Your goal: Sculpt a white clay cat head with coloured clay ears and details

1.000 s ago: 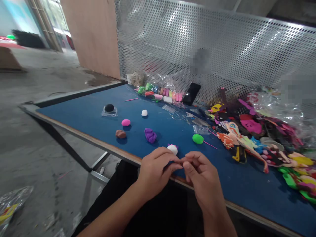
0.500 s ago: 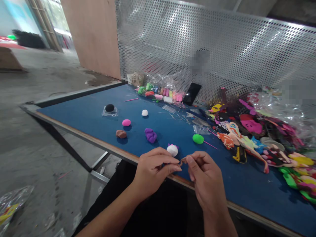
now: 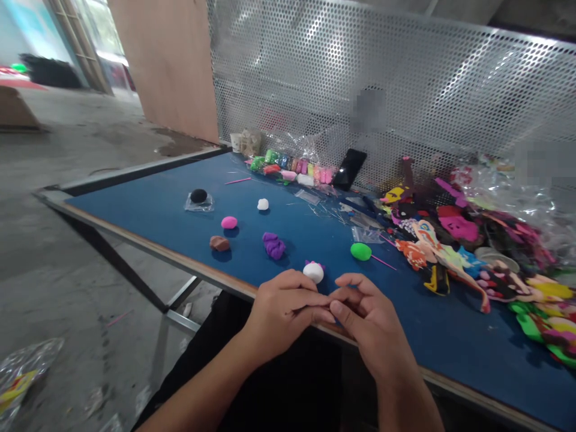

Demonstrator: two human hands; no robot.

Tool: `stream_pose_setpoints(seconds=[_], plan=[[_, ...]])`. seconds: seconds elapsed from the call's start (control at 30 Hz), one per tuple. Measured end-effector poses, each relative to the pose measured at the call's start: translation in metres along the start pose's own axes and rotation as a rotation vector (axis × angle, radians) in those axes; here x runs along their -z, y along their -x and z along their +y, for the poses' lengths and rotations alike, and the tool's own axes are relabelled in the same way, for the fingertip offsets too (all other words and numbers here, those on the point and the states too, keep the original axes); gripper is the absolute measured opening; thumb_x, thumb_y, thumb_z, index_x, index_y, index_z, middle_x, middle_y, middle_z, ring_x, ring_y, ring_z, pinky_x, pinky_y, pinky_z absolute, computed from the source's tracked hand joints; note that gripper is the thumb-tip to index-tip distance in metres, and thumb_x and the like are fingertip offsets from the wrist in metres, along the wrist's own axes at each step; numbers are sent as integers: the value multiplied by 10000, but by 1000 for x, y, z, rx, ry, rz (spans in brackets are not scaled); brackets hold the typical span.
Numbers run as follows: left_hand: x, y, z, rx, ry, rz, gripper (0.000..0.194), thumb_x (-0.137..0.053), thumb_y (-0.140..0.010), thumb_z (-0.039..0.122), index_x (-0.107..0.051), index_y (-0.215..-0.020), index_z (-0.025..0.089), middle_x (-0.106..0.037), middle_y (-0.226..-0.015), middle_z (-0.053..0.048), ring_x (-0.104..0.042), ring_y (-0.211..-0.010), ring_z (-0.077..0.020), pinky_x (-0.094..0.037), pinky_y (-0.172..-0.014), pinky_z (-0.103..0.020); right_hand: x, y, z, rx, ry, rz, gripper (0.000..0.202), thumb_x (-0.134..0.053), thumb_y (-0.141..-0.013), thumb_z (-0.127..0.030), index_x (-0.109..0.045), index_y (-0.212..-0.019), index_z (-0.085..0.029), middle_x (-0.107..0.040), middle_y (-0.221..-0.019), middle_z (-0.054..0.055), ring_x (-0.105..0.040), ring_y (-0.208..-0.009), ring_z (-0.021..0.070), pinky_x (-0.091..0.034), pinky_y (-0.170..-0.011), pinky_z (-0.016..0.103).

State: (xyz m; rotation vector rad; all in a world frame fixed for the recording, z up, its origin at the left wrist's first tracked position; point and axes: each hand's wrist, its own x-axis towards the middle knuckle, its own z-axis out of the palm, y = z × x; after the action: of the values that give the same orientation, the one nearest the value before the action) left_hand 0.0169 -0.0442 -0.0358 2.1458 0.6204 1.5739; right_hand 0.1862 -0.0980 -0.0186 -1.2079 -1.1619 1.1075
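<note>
My left hand (image 3: 288, 309) is closed at the table's front edge, its thumb and fingers pinched on something mostly hidden. Against its fingertips rests my right hand (image 3: 362, 315), thumb and fingers bent inward around something I cannot make out. Just beyond the hands sits a white clay ball (image 3: 314, 273) with small purple pieces on top. A purple clay lump (image 3: 273, 246) lies to its left, and a brown clay lump (image 3: 219, 243) farther left. A green clay oval (image 3: 361, 251) on a pink stick lies to the right.
The blue table (image 3: 148, 204) also holds a pink ball (image 3: 229, 222), a white lump (image 3: 263, 204) and black clay (image 3: 198, 195) on plastic. Packed clay (image 3: 297, 171) and a phone (image 3: 350, 169) are at the back. Colourful clay figures (image 3: 454, 258) crowd the right side.
The fingertips of both hands have come together, and the thin brown strand seen between them before is now hidden. My right hand's upper fingers have lifted and spread a little.
</note>
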Motion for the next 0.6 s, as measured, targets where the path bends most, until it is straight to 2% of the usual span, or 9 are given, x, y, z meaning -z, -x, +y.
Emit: stream_pose_setpoints(seconds=[0.1, 0.33, 0.47, 0.6], plan=[[1, 0, 0, -1, -9, -18, 76, -781, -796, 268, -802, -827, 202, -712, -772, -19, -657, -696, -124, -531, -637, -220, 0, 0, -1, 13, 60, 22, 303, -772, -818, -361, -577, -1017, -242, -722, -782, -4, -668, -717, 150, -512, -666, 246], [-3, 1, -1, 0, -73, -26, 153, -700, -873, 246, -784, -1001, 237, -730, -859, -30, -671, -775, -150, -551, -704, -266, -7, 0, 2, 81, 55, 126, 265, -745, -839, -376, -568, -995, -254, -717, -800, -4, -671, -736, 166, -521, -692, 269], [-4, 1, 0, 17, -80, -4, 134, -692, -881, 268, -777, -970, 216, -732, -866, -32, -675, -783, -151, -556, -714, -268, -7, -2, 5, 105, 64, 153, 216, -741, -848, -363, -584, -951, -255, -709, -806, -14, -660, -760, 154, -517, -709, 256], [-3, 0, 1, 49, -108, -22, 152, -686, -886, 306, -772, -962, 206, -742, -893, -37, -684, -810, -158, -560, -736, -273, -3, -1, 9, 97, 6, 154, 229, -731, -863, -356, -595, -1011, -249, -697, -792, -14, -561, -556, 95, -431, -484, 191]])
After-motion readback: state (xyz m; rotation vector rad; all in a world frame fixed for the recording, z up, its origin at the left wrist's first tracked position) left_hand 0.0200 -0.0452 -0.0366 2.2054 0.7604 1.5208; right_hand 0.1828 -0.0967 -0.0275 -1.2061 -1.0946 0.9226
